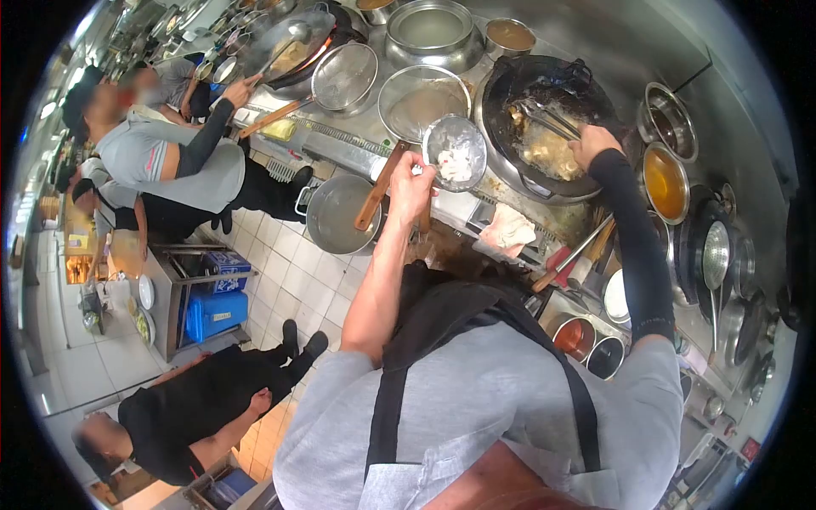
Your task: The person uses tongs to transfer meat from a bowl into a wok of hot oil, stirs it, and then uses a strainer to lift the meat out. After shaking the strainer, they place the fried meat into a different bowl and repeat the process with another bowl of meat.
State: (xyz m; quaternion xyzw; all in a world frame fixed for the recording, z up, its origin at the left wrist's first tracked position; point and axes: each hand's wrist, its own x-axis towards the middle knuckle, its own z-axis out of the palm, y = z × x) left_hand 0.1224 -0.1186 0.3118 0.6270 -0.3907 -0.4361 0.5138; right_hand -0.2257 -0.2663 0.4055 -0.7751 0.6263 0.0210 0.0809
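My left hand [411, 184] is closed on the rim of a small metal bowl [461, 151] with white pieces in it, held left of the wok. In my right hand [597, 144] are dark tongs [554, 122], their tips over the food. Pale golden pieces [552, 151] lie in bubbling oil inside the large black wok [507, 83]. A wire strainer [423, 93] with a wooden handle rests behind my left hand.
Metal pots [431, 32] stand behind. Bowls of amber liquid [666, 182] and ladles [716, 255] are at the right. A large pot [342, 214] stands left. A co-worker [170, 153] cooks at another wok [293, 51]; another person in black [204, 408] is lower left.
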